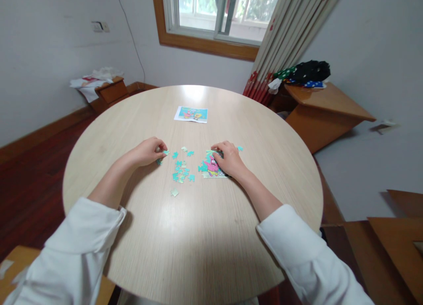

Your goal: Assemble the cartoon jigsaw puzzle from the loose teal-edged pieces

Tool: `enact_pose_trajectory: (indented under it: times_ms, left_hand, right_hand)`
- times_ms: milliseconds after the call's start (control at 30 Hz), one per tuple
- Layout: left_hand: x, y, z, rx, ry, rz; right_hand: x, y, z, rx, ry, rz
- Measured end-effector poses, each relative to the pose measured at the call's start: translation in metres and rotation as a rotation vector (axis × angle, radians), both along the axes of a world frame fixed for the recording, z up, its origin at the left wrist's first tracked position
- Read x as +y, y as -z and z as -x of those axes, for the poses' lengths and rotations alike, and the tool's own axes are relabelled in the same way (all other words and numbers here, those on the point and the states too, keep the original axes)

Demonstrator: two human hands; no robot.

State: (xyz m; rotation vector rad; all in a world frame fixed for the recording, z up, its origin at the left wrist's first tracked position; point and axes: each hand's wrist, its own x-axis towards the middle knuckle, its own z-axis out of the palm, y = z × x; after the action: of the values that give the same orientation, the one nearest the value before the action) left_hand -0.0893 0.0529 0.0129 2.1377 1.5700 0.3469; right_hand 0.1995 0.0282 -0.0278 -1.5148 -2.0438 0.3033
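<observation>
Several loose turquoise puzzle pieces (182, 169) lie scattered mid-table between my hands. My left hand (149, 150) rests on the table with its fingers pinched on one turquoise piece (165, 152). My right hand (228, 158) lies on a partly joined puzzle section (210, 166) showing a pink figure, fingers curled and pressing its top edge. One stray piece (174, 192) lies nearer to me, and another (240, 148) sits just right of my right hand.
A printed reference picture (191, 114) lies farther back on the round wooden table (185, 243). Low wooden furniture (325, 109) with dark cloth stands at the right, a small wooden box (111, 90) with papers at the left, and a window with curtains behind.
</observation>
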Motion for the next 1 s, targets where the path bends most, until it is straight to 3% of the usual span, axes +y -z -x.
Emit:
enact_pose_trajectory:
  times_ms: [200,400,767,1000]
  left_hand:
    - [-0.004,0.001,-0.001,-0.09,0.004,0.065]
    - [-0.008,0.0,-0.006,-0.25,0.018,0.018]
    - [-0.013,-0.008,-0.017,-0.636,-0.209,0.082]
    - [-0.014,-0.005,-0.026,-0.774,-0.23,0.167]
  right_hand:
    - [0.0,0.0,-0.001,-0.004,-0.001,0.005]
    - [0.0,0.0,-0.001,-0.003,-0.007,0.008]
    - [0.001,0.0,0.0,0.02,-0.013,-0.013]
    - [-0.001,0.0,0.001,-0.007,-0.011,0.0]
